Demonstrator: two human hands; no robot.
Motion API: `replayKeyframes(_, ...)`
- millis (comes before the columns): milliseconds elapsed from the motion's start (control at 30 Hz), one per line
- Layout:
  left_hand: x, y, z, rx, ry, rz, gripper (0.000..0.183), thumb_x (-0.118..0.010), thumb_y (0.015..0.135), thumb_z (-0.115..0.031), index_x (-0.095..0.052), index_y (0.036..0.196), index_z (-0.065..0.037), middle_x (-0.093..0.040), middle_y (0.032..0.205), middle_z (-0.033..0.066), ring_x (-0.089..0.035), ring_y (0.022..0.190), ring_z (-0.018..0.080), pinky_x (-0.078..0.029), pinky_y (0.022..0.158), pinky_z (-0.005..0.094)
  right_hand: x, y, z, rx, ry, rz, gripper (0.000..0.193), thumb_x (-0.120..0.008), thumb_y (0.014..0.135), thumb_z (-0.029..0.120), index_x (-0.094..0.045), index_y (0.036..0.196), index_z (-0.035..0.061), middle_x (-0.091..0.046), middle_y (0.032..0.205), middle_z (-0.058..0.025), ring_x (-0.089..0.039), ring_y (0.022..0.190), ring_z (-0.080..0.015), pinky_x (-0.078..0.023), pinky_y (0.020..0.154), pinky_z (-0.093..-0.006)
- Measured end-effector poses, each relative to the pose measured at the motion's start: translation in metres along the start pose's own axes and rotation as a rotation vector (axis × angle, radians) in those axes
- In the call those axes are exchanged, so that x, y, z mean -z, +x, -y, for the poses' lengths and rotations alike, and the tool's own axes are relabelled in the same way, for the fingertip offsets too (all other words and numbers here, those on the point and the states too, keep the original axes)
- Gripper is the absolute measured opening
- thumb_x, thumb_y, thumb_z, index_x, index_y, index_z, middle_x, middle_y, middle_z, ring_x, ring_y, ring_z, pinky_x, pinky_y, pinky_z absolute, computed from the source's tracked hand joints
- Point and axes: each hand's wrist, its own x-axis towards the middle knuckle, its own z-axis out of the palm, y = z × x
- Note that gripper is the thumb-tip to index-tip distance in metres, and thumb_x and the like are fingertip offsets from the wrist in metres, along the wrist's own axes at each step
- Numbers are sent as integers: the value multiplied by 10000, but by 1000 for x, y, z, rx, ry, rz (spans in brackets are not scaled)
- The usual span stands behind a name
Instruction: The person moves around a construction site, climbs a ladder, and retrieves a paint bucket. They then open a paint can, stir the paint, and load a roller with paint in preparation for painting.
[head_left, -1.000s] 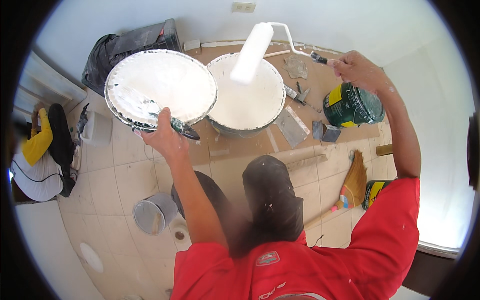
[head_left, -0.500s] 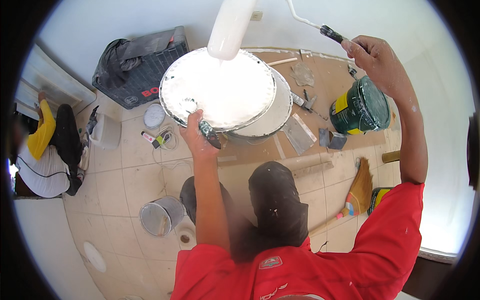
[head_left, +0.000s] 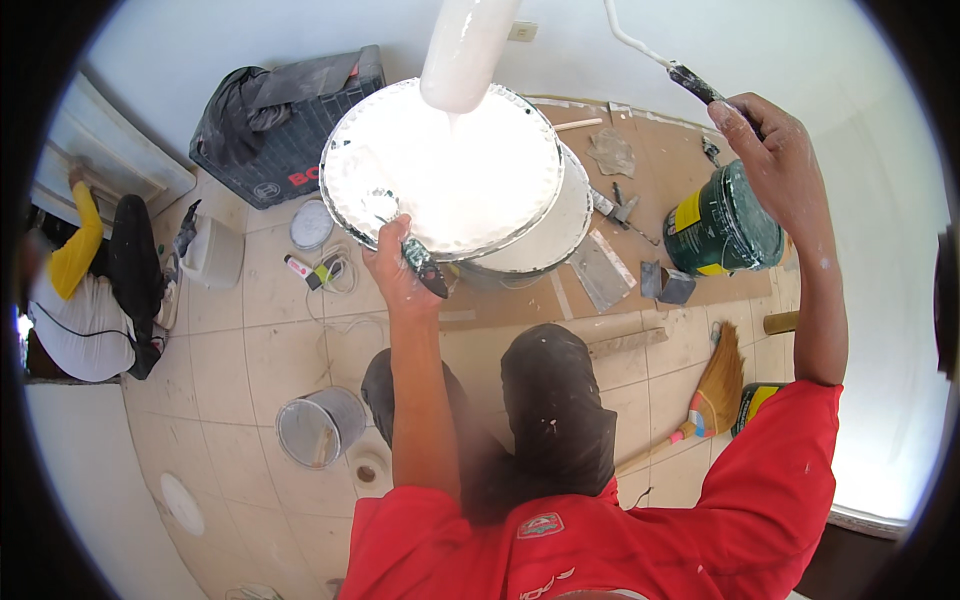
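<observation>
My left hand (head_left: 393, 268) grips the near rim of a round lid (head_left: 445, 165) coated in white paint, held up flat, together with a dark-handled tool (head_left: 424, 268). A white, paint-soaked roller (head_left: 465, 48) hangs just above the lid's far edge. Its bent wire frame runs to a dark handle (head_left: 692, 82) gripped by my right hand (head_left: 772, 160), raised at the upper right. Below the lid, partly hidden by it, stands a large bucket of white paint (head_left: 560, 235) on brown floor covering.
A green paint can (head_left: 722, 222), scrapers (head_left: 600, 272) and a broom (head_left: 715, 385) lie on the floor to the right. A grey metal bucket (head_left: 318, 428) stands lower left, a black case (head_left: 285, 125) by the wall. Another person (head_left: 90, 285) crouches at far left.
The lid has shifted right, now covering most of the white bucket. The roller has risen from over the bucket to above the lid, and my right hand has lifted with it.
</observation>
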Motion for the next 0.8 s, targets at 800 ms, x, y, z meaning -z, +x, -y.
replayKeyframes(800,0,5,4,-30,12,-90,453,-598,824,-70,-513,1258,29,-612,965,74,-626,668,123,-463,421,243,-7,-3,-6,89,-152,-186,313,-648,979,396,-698,1025,91,-568,596,-15,-497,508,-97,-383,474,-260)
